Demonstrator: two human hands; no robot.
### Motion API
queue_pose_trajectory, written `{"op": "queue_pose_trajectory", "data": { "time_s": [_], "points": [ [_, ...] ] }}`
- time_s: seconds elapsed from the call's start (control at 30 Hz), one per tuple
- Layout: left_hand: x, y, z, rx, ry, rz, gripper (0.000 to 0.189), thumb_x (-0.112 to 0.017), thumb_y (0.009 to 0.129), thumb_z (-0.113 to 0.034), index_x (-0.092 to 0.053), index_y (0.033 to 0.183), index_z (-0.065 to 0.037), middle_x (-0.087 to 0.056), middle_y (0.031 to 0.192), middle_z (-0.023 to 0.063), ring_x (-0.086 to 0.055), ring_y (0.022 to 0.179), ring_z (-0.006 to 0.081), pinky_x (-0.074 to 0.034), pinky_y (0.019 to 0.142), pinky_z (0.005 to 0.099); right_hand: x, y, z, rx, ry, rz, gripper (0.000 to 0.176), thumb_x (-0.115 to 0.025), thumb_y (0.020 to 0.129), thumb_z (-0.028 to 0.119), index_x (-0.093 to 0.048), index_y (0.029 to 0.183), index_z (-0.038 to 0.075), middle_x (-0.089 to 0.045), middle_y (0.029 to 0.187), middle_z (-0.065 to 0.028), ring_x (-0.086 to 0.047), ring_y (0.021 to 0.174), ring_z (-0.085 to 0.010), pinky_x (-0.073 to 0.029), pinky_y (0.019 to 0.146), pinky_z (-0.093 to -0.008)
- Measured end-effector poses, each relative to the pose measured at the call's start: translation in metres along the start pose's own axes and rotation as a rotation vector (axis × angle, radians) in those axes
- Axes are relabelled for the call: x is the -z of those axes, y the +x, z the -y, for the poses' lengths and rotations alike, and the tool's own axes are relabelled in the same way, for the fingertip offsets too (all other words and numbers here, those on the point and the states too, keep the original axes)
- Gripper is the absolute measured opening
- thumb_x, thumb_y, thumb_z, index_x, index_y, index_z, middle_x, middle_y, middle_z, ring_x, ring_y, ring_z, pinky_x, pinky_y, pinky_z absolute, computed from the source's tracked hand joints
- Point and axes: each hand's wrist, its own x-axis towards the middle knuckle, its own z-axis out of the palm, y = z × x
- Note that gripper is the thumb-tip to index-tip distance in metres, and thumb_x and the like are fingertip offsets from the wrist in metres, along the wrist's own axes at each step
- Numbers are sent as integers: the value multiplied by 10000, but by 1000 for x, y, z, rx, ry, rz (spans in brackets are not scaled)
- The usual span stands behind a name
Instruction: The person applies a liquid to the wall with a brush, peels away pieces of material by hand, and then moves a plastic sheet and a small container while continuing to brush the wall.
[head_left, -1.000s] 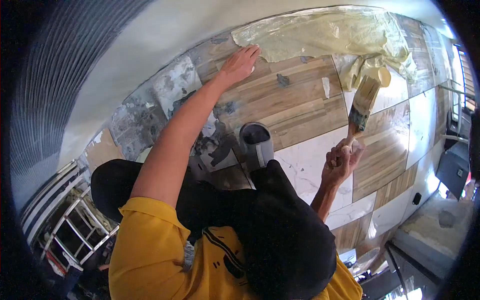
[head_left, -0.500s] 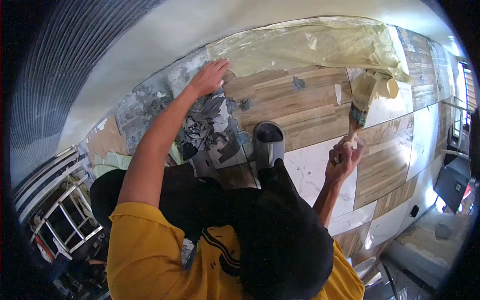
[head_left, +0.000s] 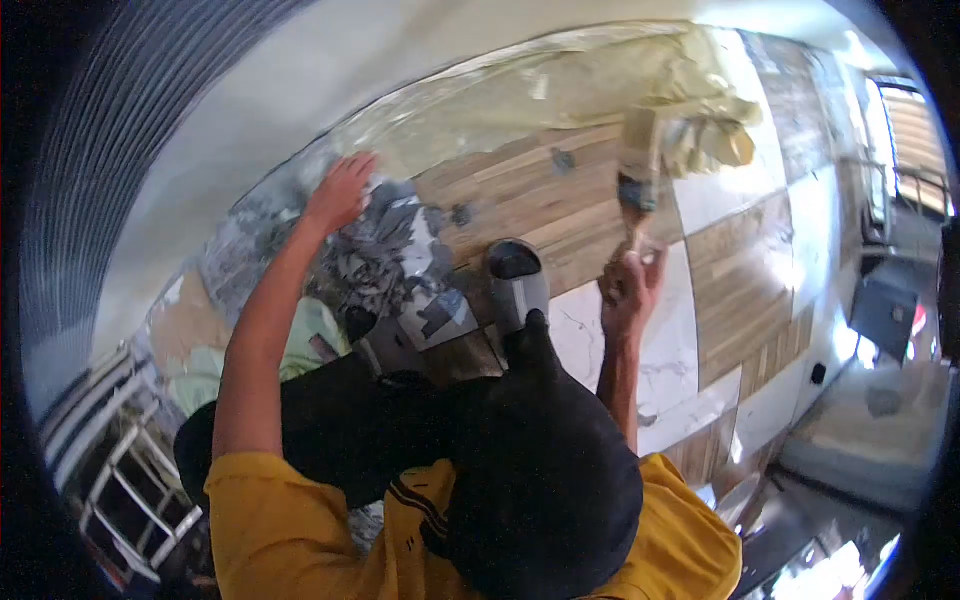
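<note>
My right hand [head_left: 632, 285] is closed around the handle of a wide paintbrush [head_left: 638, 190], its pale bristles pointing away from me over the wood-look tile. The bristle end overlaps the lower edge of a yellowish translucent plastic sheet [head_left: 540, 95] that runs along the foot of the wall. At the sheet's left end, my left hand [head_left: 343, 190] has its fingers stretched out, somewhat blurred, low by the wall. Just below that hand lies a heap of crumpled grey scraps [head_left: 375, 265]. A bunched part of the sheet [head_left: 715, 140] sits right of the brush.
A slipper on my foot [head_left: 518, 290] stands between my hands on the patterned tile floor [head_left: 740, 280]. Pale green cloth [head_left: 310, 335] lies left of the scraps. A metal rack [head_left: 135, 490] is at lower left, and a dark box [head_left: 885, 308] at right.
My left hand has moved left along the foot of the wall, away from the wood-look tile. My right hand has carried the paintbrush left. The view has shifted slightly.
</note>
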Motion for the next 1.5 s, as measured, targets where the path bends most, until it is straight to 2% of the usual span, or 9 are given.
{"op": "queue_pose_trajectory", "data": {
  "time_s": [0.37,0.53,0.67,0.87,1.1,1.27,1.33,1.43,1.5],
  "points": [
    [28,17,-44,24,-29,-75,499,-644,793,-145,-522,1266,-45,-548,1262,136,-489,1218,299,-329,1035,480,41,4,-15,56,-69,-61,280,-552,975,253,-495,1119,20,-440,699,9,-361,475,-59,-292,401,-219],
    [26,93,-148,-207,-320,-172,364,-628,804,-107,-578,1164,-77,-585,1175,135,-566,1080,326,-424,918,440,98,57,-23,313,-211,-345,225,-518,999,243,-497,1089,39,-443,714,12,-400,523,-73,-326,427,-238],
    [1,175,-252,41,-817,-243,232,-631,843,-67,-632,1075,-66,-677,1010,153,-673,906,322,-535,771,405,145,121,-21,517,-273,-610,171,-556,976,192,-499,1059,54,-478,747,9,-418,538,-82,-337,440,-258],
    [-36,305,-377,126,-1260,-162,284,-670,878,-135,-628,1131,-12,-711,1005,136,-705,897,238,-546,786,346,226,218,1,458,-463,-849,229,-635,876,130,-524,1027,-1,-545,773,-22,-525,664,-140,-451,613,-305],
    [-41,373,-442,316,-1347,-126,487,-756,814,-213,-584,1187,49,-707,967,169,-696,895,281,-520,818,385,323,332,40,549,-770,-911,302,-699,806,213,-545,937,-11,-603,776,-126,-583,705,-272,-463,705,-404],
    [-31,381,-448,345,-1174,-96,439,-761,807,-222,-608,1090,76,-698,910,198,-683,829,305,-510,776,400,357,386,51,518,-957,-843,418,-741,749,310,-583,931,-31,-627,781,-170,-618,763,-354,-471,741,-432],
    [-41,386,-450,348,-1100,-124,404,-770,804,-209,-622,1045,79,-695,858,197,-677,768,284,-508,723,387,358,399,55,405,-1012,-835,415,-742,749,306,-594,950,-25,-653,822,-179,-633,785,-338,-476,745,-430],
    [-38,391,-449,351,-1010,-182,359,-763,806,-211,-642,967,86,-687,870,234,-672,783,346,-499,717,412,359,418,55,415,-941,-690,357,-784,756,262,-586,908,8,-618,796,-63,-569,711,-173,-462,668,-336],
    [-30,389,-449,380,-1122,-1,354,-729,811,-206,-627,982,86,-662,930,284,-639,928,442,-479,810,479,363,427,59,367,-895,-649,350,-784,745,254,-588,900,9,-627,792,-73,-580,710,-192,-470,679,-347]
  ]
}}
